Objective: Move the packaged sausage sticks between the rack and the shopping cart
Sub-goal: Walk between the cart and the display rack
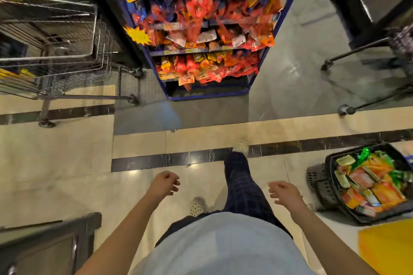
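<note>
A blue rack (pixel 261 60) stands ahead, its shelves packed with red, orange and yellow packaged sausage sticks (pixel 207 67). A wire shopping cart (pixel 67 56) stands to the rack's left, with a few yellow packs showing at its near left side. My left hand (pixel 164 185) and my right hand (pixel 285 193) hang low over the floor, well short of the rack. Both hold nothing, with fingers loosely curled. The view is blurred by motion.
A black basket (pixel 330 187) full of mixed snack packs sits on the floor at my right. A second cart's legs and wheels (pixel 344 109) reach in from the right. A dark fixture (pixel 51 245) is at lower left. My legs step across the tiled floor.
</note>
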A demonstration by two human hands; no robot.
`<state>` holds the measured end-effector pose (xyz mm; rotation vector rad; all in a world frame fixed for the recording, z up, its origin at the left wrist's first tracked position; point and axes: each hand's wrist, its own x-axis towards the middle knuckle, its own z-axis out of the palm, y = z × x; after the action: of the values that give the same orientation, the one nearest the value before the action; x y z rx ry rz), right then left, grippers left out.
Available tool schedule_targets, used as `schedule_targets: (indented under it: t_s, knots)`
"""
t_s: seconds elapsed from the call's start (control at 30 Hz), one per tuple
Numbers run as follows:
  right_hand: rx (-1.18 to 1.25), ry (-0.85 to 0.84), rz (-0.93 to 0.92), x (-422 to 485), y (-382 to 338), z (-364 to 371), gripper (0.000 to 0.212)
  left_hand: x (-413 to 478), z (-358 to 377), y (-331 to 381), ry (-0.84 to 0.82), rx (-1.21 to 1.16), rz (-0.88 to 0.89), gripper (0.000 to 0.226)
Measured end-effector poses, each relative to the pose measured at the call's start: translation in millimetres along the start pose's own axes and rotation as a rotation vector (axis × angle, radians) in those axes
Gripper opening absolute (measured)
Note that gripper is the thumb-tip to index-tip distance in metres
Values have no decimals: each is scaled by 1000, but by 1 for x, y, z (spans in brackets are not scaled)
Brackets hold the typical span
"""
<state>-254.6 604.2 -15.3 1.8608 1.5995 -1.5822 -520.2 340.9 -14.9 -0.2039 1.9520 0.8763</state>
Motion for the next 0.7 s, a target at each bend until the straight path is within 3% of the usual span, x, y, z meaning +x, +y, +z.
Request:
schedule_targets:
  t_s: [0.2,0.43,0.57,0.7]
  knots:
    - [59,-19,0,87,-98,-30,20,65,18,92,30,1,-71,18]
    - [74,-38,-46,189,-286,-96,19,135,46,248,70,-95,-137,13]
    - [105,-2,-217,209,-406,-132,14,152,65,384,35,-123,43,12]
    - [88,112,-471,239,-498,-163,35,148,73,517,19,-60,359,16]
